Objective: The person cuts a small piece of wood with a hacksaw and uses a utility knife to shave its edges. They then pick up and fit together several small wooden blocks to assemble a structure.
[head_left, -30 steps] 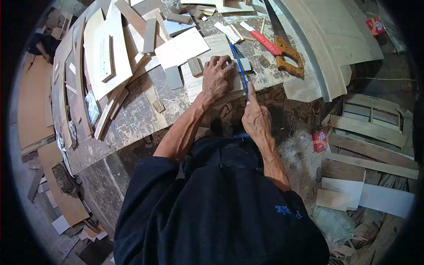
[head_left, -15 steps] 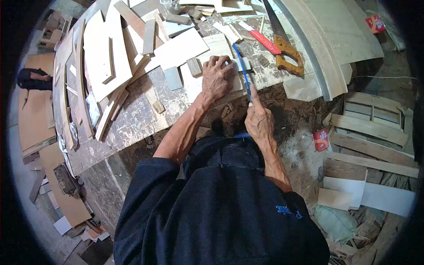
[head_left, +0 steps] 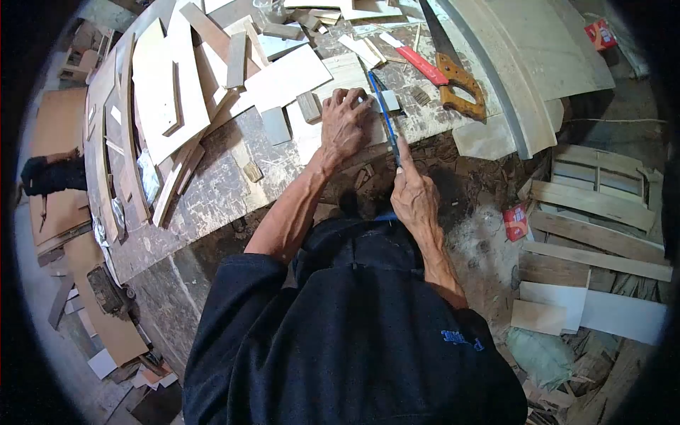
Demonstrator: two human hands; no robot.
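My right hand point(head_left: 414, 191) is wrapped round the lower end of a narrow blue-edged saw point(head_left: 384, 106), its index finger stretched along the tool. The blade points away over the bench edge. Just left of the blade, my left hand point(head_left: 345, 124) presses down with bent fingers on a pale board point(head_left: 304, 138); whether something small is under the fingers is hidden. A small light block point(head_left: 389, 100) lies by the blade, on its right. Near my left fingertips rests a short grey-brown wood block point(head_left: 309, 108), with a grey rectangular piece point(head_left: 275, 126) beside it.
A wooden-handled handsaw point(head_left: 462, 88) and a red-handled tool point(head_left: 423, 66) lie at the bench's back right. Boards and offcuts point(head_left: 170, 92) cover its left part. More wood point(head_left: 595, 237) is stacked on the floor at right. Another person's dark-clothed arm point(head_left: 60, 173) shows at far left.
My right hand and the blue saw have shifted slightly up and left. My left hand has barely moved. The other person at far left has moved further into view.
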